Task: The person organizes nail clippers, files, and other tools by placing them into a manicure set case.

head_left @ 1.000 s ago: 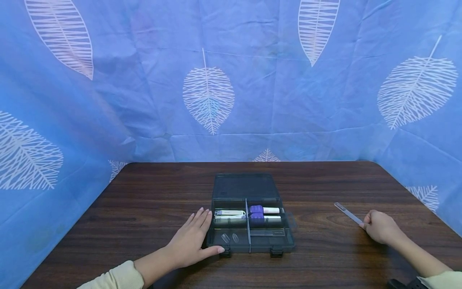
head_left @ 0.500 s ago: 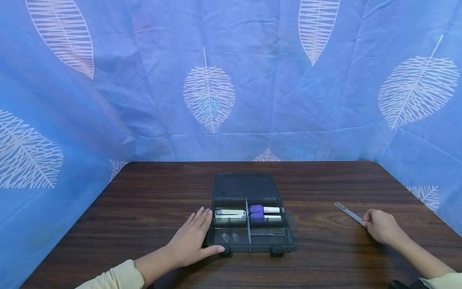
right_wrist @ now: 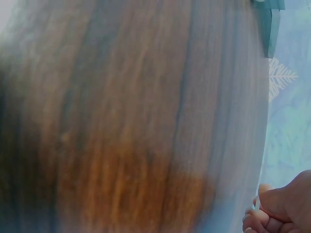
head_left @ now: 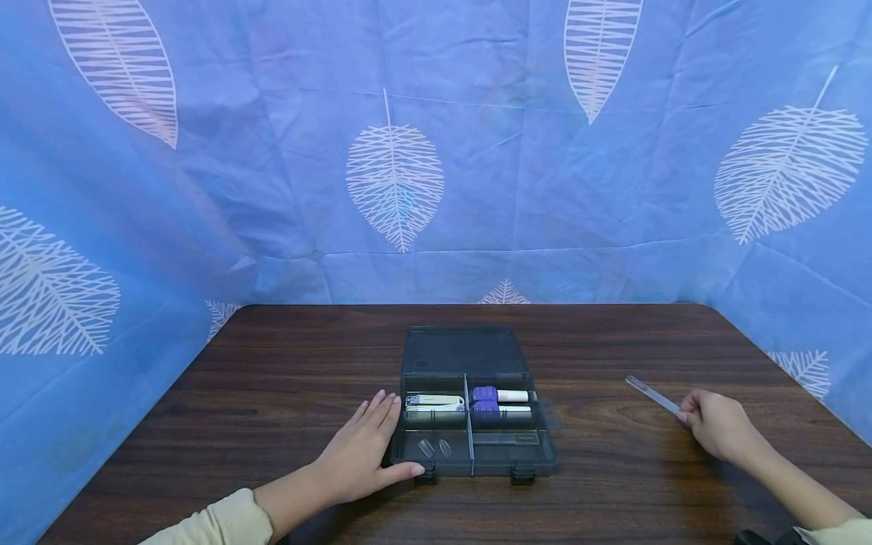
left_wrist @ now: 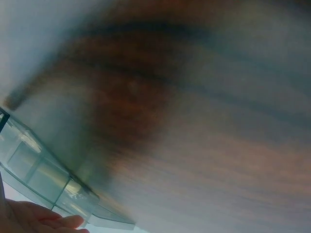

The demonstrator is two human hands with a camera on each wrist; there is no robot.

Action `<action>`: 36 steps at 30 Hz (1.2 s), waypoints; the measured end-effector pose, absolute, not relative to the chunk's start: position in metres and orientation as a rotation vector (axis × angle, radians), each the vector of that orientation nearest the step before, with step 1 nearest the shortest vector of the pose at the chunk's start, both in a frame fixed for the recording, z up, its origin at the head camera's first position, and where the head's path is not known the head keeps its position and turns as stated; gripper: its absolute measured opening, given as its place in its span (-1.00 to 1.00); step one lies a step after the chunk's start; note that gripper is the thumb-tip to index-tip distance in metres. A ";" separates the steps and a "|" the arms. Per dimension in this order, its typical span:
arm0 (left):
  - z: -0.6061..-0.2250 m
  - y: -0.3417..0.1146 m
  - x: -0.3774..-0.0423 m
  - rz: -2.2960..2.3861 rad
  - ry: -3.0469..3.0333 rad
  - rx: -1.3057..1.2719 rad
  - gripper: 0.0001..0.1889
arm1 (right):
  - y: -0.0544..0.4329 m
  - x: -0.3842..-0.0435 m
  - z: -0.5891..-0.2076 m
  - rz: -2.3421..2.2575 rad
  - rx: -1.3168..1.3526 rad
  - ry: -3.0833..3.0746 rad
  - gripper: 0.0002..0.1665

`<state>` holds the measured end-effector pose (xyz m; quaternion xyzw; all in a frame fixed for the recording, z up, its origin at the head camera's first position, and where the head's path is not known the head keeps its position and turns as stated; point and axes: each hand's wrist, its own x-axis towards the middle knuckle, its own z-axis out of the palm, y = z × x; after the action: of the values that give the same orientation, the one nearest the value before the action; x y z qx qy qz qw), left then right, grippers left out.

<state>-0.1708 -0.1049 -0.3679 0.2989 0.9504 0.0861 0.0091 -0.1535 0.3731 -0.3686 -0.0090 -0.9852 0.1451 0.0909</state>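
My right hand (head_left: 724, 428) pinches one end of a slim clear nail file (head_left: 652, 396) between thumb and fingers. The file slants up and left, right of the box. My left hand (head_left: 361, 454) lies with straight fingers along the left side of a dark see-through divided box (head_left: 511, 459), thumb at its front latch. Inside, nail clippers (head_left: 434, 403) lie at back left and two purple nail polish bottles (head_left: 485, 400) with white caps at back right. Two clear nail tips (head_left: 436, 449) are at front left. Another clear nail file (head_left: 506, 439) lies at front right.
The box's lid (head_left: 463, 350) is folded back flat toward the far side. Everything stands on a dark wood table (head_left: 306, 356), with a blue leaf-print cloth (head_left: 477, 174) hanging behind and at the sides. Both wrist views are largely blurred tabletop.
The right hand has raised the nail file slightly, its free end shifting up and left. My left hand and the box have stayed in place.
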 end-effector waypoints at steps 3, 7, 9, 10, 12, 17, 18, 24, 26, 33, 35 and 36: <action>-0.368 -0.105 -0.171 0.267 2.970 0.927 0.03 | 0.371 -0.154 -0.368 0.432 0.002 -2.900 -0.87; -0.368 -0.105 -0.171 0.265 2.972 0.923 0.03 | 0.368 -0.153 -0.366 0.436 0.022 -2.887 -0.87; -0.368 -0.105 -0.171 0.266 2.972 0.924 0.03 | 0.365 -0.153 -0.365 0.442 0.021 -2.889 -0.87; -0.368 -0.105 -0.170 0.267 2.974 0.926 0.03 | 0.364 -0.152 -0.364 0.443 0.019 -2.891 -0.87; -0.368 -0.105 -0.170 0.266 2.973 0.925 0.03 | 0.363 -0.152 -0.363 0.454 0.020 -2.895 -0.89; -0.368 -0.105 -0.170 0.273 2.974 0.914 0.03 | 0.359 -0.150 -0.362 0.479 0.044 -2.889 -0.90; -0.368 -0.106 -0.170 0.274 2.976 0.912 0.03 | 0.358 -0.150 -0.362 0.481 0.052 -2.886 -0.90; -0.368 -0.105 -0.168 0.285 2.978 0.899 0.04 | 0.350 -0.147 -0.362 0.488 0.103 -2.874 -0.92; -0.368 -0.105 -0.167 0.292 2.976 0.892 0.04 | 0.347 -0.147 -0.362 0.490 0.120 -2.868 -0.92; -0.369 -0.104 -0.166 0.307 2.982 0.846 0.05 | 0.336 -0.146 -0.360 0.495 0.190 -2.845 -0.94; -0.369 -0.104 -0.166 0.314 2.980 0.836 0.05 | 0.333 -0.146 -0.360 0.493 0.211 -2.831 -0.94; -0.369 -0.104 -0.165 0.314 2.979 0.833 0.05 | 0.332 -0.146 -0.360 0.492 0.221 -2.825 -0.94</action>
<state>-0.1653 -0.1041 -0.3692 0.2678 0.9580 0.1010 0.0164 -0.1458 0.3319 -0.3597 0.0762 -0.9736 0.1696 0.1324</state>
